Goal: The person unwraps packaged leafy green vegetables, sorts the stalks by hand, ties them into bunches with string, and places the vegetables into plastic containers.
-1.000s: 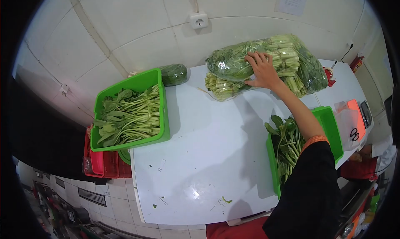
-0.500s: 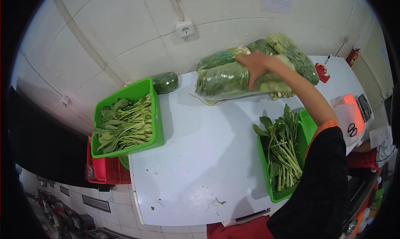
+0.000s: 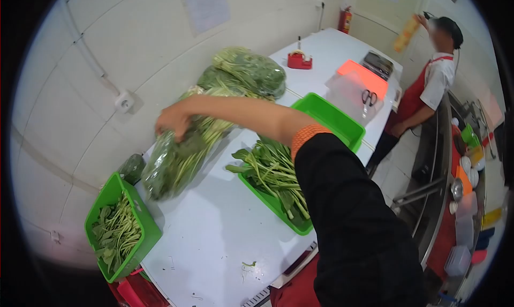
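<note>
My right hand (image 3: 176, 119) reaches across the table, its fingers curled over a clear plastic bag of leafy greens (image 3: 174, 165) that lies near the wall. Part of the bag is hidden under the hand and forearm. Behind it, more bagged greens (image 3: 246, 71) are piled up. Under my forearm and sleeve, a green basket (image 3: 267, 207) holds loose stemmed greens (image 3: 276, 173), partly covered by the sleeve. My left hand is out of sight.
At the left table edge stands a green crate (image 3: 147, 213) of greens, with a dark bagged bundle (image 3: 132, 167) behind it. To the right are a green tray (image 3: 334, 117), scissors (image 3: 368, 98), an orange tray (image 3: 364, 77), a scale (image 3: 378, 65) and a red tape dispenser (image 3: 300, 60). A co-worker (image 3: 428, 87) stands beyond.
The view has swung right, bringing the co-worker into sight. My right hand has moved left along the bagged greens, its fingers now more curled. The bag lies closer to the green crate.
</note>
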A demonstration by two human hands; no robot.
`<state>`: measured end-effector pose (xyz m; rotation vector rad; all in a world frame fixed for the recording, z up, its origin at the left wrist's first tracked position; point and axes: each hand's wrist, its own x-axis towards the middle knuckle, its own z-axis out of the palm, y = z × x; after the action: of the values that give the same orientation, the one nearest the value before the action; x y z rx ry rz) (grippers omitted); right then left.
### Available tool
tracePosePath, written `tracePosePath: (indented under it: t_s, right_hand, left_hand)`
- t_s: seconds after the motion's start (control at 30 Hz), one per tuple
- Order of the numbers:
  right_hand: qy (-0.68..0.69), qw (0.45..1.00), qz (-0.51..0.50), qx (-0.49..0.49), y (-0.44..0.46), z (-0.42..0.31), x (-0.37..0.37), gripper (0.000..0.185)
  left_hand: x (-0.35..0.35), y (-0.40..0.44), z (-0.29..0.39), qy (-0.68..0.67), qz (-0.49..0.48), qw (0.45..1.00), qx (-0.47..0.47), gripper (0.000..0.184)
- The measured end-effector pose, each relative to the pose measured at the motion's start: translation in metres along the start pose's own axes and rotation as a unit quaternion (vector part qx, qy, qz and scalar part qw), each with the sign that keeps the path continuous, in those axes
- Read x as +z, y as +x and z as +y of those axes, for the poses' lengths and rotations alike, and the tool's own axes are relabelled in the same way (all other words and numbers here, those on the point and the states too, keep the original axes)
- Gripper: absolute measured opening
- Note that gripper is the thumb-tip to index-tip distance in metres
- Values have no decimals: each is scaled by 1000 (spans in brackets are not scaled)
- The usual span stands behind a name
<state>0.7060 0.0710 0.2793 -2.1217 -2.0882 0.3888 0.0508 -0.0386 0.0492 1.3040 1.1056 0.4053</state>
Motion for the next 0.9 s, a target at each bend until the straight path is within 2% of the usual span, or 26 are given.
tracePosePath:
  t_s: [0.03,0.1,0.13,0.17,0.2,0.23,0.27,0.3,0.33,0.37,0.4,0.43,0.47,0.5,0.53,0.6,0.63,0.67,0.7,0.77,0.8,0.83,0.87,0.9]
  right_hand:
    - [-53,996,27,-71,19,-12,11,73]
    - [-1,993,19,-119,35,-46,47,72]
    - [23,976,12,-217,52,-59,77,70]
    - [23,980,1,-199,55,-86,112,68]
    - [21,981,39,-190,48,-121,149,68]
    - [23,980,-2,-197,43,-150,177,67]
    - [-35,985,-7,-171,7,-187,165,60]
    - [-33,984,-4,-174,-5,-193,168,60]
    - [128,976,66,-166,-14,-187,164,58]
    - [285,937,134,-150,-18,-173,157,56]
    - [196,958,207,-2,-20,-145,161,58]
    - [113,963,180,165,-32,-124,162,72]
    - [-1,937,104,334,-37,-113,181,88]
    - [95,928,5,360,-41,-104,197,99]
    - [347,874,-77,331,-47,-112,196,98]
    - [313,896,67,307,-30,-101,249,84]
    - [352,876,62,324,-44,-129,223,77]
    - [378,866,86,316,-44,-132,228,76]
    - [429,802,98,404,-49,-152,220,72]
    - [445,782,200,388,-56,-171,244,70]
    - [486,771,221,347,-65,-191,253,70]
    - [526,754,242,308,-77,-209,256,70]
    - [529,755,234,310,-86,-217,264,70]
    - [539,761,223,285,-94,-224,274,74]
  left_hand:
    - [9,5,20,-6,13,1000,27,38]
    - [48,26,79,-130,-20,990,47,44]
    - [60,42,98,-140,8,987,82,45]
    - [65,63,104,-154,38,980,117,46]
    - [53,92,97,-26,94,978,187,65]
    - [41,117,90,99,151,951,253,90]
    - [35,123,94,218,164,898,344,93]
    - [30,124,104,336,175,822,425,97]
    - [30,123,112,357,144,849,363,99]
    - [26,125,112,354,146,850,362,99]
    - [22,130,108,329,135,863,358,100]
    - [20,136,104,301,126,877,353,101]
    - [19,140,100,243,129,896,348,100]
    - [20,146,100,236,116,881,394,99]
    - [16,151,100,238,113,863,431,98]
    - [10,169,95,224,152,886,377,92]
    - [3,173,100,198,129,898,371,84]
    - [-8,176,103,183,125,902,370,83]
    - [-16,179,107,180,139,895,384,81]
    - [-41,184,110,199,157,863,437,78]
    - [-57,187,101,200,162,864,432,78]
    - [-75,192,93,198,149,851,463,78]
    - [-88,192,86,197,137,838,491,79]
    - [-99,182,87,203,144,841,480,79]
